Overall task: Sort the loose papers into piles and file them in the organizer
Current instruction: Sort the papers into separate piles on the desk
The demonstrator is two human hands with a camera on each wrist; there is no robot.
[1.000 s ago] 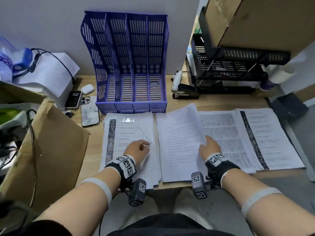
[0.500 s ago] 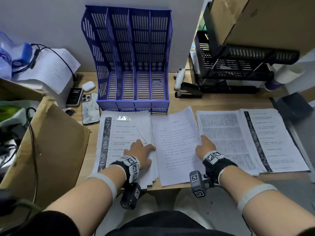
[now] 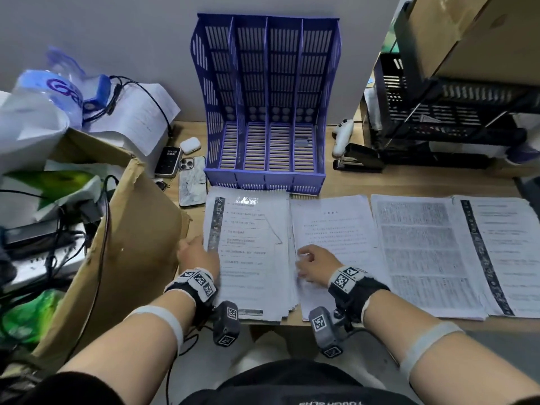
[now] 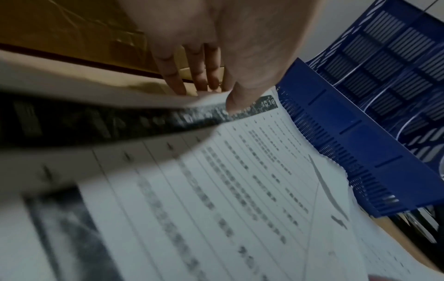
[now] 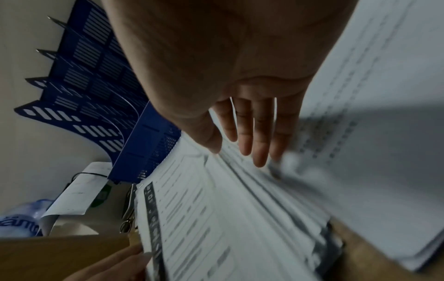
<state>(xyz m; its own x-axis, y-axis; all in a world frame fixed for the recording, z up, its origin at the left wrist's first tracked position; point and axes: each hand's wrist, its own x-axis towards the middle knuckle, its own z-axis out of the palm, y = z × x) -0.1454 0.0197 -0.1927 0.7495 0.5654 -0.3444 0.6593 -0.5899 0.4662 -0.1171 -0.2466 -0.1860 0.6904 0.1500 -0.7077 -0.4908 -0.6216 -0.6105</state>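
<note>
The blue organizer (image 3: 264, 112) stands empty at the back of the desk (image 3: 409, 182). Several paper piles lie in a row before it. The left pile (image 3: 251, 258) has a dark strip down its side. My left hand (image 3: 195, 252) holds this pile's left edge. In the left wrist view the thumb (image 4: 235, 100) lies on the strip while straight fingers (image 4: 177, 83) reach under the edge. My right hand (image 3: 309, 264) touches the same pile's right edge with straight fingers (image 5: 259, 152). A text pile (image 3: 333, 226), a dense-print pile (image 3: 420, 252) and another strip-marked pile (image 3: 505, 252) lie to the right.
An open cardboard box (image 3: 137, 244) crowds the left pile's left side. Two phones (image 3: 191, 182) and an earbud case (image 3: 190, 145) lie left of the organizer. A stapler (image 3: 358, 163) and a black rack (image 3: 450, 121) stand at the right.
My left hand slid from the top of the left pile to its left edge. My right hand left the middle pile and came to the left pile's right edge. The middle sheet now lies flat.
</note>
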